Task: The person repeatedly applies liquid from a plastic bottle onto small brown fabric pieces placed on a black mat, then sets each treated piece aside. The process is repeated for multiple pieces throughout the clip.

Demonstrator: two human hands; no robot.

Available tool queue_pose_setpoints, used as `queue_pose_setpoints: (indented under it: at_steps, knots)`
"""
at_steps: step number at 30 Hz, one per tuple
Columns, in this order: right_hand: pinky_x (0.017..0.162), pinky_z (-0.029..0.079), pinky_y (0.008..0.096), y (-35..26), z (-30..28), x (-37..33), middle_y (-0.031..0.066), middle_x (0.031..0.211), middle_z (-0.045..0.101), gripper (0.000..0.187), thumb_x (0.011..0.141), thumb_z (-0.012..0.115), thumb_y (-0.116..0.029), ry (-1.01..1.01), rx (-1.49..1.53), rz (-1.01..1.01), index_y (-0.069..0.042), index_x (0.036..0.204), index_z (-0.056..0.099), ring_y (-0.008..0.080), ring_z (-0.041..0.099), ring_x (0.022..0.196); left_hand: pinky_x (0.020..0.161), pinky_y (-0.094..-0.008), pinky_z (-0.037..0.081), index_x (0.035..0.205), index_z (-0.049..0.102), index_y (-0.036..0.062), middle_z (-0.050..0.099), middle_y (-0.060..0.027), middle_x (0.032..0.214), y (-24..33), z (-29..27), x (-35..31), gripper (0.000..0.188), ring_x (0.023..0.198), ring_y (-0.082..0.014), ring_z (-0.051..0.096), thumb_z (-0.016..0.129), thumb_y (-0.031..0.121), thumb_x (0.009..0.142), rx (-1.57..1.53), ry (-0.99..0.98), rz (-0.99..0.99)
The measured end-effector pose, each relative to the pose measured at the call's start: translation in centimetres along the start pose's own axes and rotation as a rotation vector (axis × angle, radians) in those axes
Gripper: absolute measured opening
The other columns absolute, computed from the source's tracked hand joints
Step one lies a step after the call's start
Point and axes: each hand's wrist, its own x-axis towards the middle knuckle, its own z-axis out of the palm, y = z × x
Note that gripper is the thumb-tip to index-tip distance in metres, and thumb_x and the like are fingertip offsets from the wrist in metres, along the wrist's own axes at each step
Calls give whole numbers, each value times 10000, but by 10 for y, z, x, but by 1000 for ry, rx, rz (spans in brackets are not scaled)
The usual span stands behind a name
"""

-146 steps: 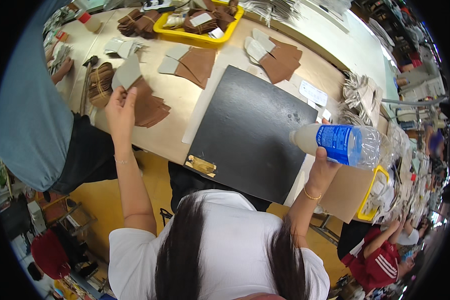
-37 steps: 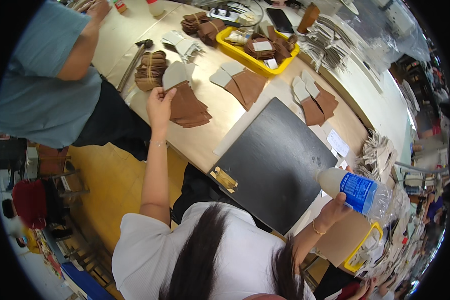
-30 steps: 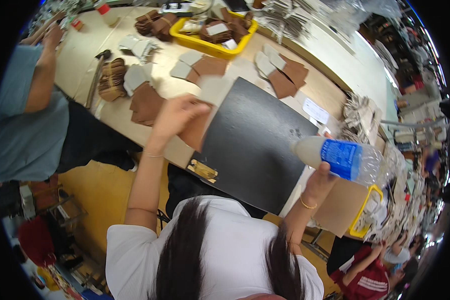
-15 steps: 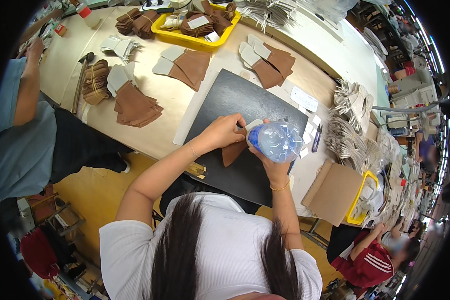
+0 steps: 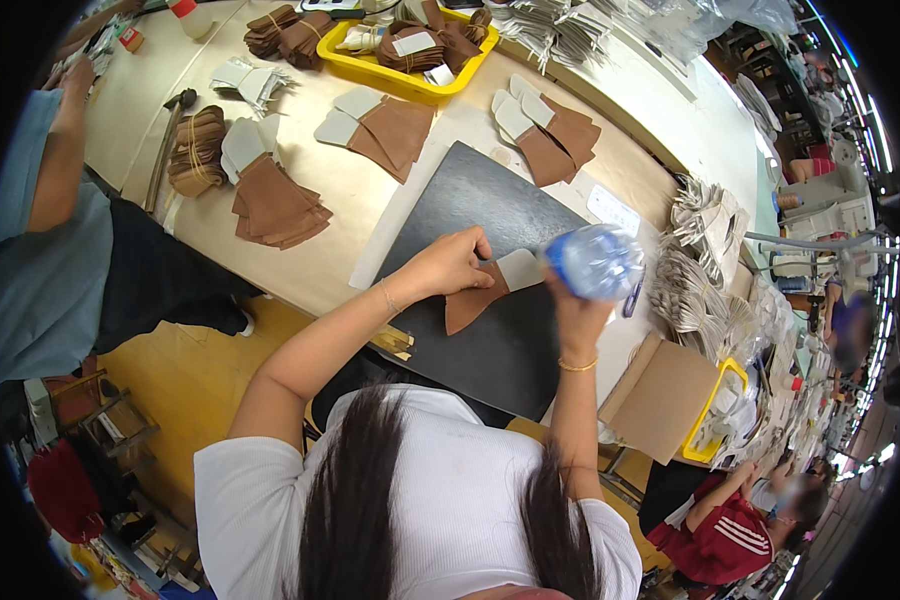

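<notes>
My left hand [image 5: 453, 264] presses a brown leather piece [image 5: 467, 305] with a pale stiffener tip [image 5: 520, 268] flat on the black work board [image 5: 490, 330]. My right hand [image 5: 571, 305] grips a clear plastic bottle [image 5: 598, 262] with a blue label, held on its side right over the pale tip. Both hands meet near the board's middle. My dark hair and white top fill the lower part of the view.
Stacks of brown pieces [image 5: 270, 200] and pale-tipped pieces [image 5: 550, 135] lie on the tan table [image 5: 340, 260]. A yellow tray [image 5: 410, 55] sits at the back, a cardboard box [image 5: 665, 395] at the right. A person in blue [image 5: 40, 260] is at the left.
My left hand came from the brown stack at the left with one piece and laid it on the black board. My right hand brought the bottle in from the right onto it.
</notes>
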Motion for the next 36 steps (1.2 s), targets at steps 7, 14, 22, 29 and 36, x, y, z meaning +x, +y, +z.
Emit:
queue_pose_setpoints:
  at_steps: [7,14,22,29,36]
  knots:
    - [1017,358,393,-8,24,-22,91,1199,604,573,669,839,-173,-182,18,-88,-53,1181,611,261,544,1127,557,-300,451,958,515,-10,627,-108,679,-6,-1,6,392,617,-158,594,780,164,728,10,-21,11]
    - [684,518,325,-4,7,17,105,820,702,262,700,818,-157,67,119,201,0,872,696,224,677,737,500,-293,444,939,498,-6,620,-94,657,-8,-1,5,393,578,-137,577,789,159,733,-5,-30,-15]
    - [849,468,368,1,25,0,102,1006,670,413,687,830,-182,-61,18,-18,-17,1022,653,231,630,926,565,-263,452,927,561,-16,635,-54,646,-3,-4,5,294,593,-99,577,756,150,785,32,-102,-8]
    - [913,468,341,32,-39,16,131,1105,638,440,767,777,-103,474,219,175,72,1122,585,207,599,996,854,-244,473,1150,540,18,637,-62,1016,-10,6,32,314,957,-121,596,650,93,866,-805,-401,-53]
    - [1013,415,377,37,-58,-4,194,1285,536,672,789,771,-178,466,441,189,79,1293,409,262,530,1163,966,-448,444,1299,331,73,485,-135,1258,59,2,99,503,1153,-262,518,573,-22,869,-1268,-51,27]
